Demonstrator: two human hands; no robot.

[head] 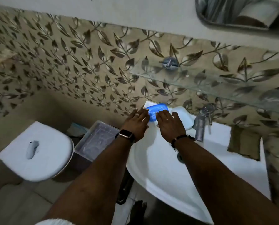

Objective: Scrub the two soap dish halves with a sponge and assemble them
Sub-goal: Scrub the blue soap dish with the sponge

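Observation:
A blue soap dish point(156, 109) rests on the back left corner of the white sink point(153, 161), against the tiled wall. My left hand point(136, 123) touches its left end with fingers stretched flat. My right hand point(169, 125) covers its right front edge, fingers also extended. Both hands lie on the dish rather than curl around it. I cannot tell whether the dish is one half or both halves together. No sponge shows in this view.
A chrome tap point(202, 120) stands right of the hands. A glass shelf point(216, 82) juts from the wall above it. A clear plastic tub point(96, 140) and a closed toilet point(36, 151) sit to the left. A brown cloth point(244, 143) lies on the sink's right side.

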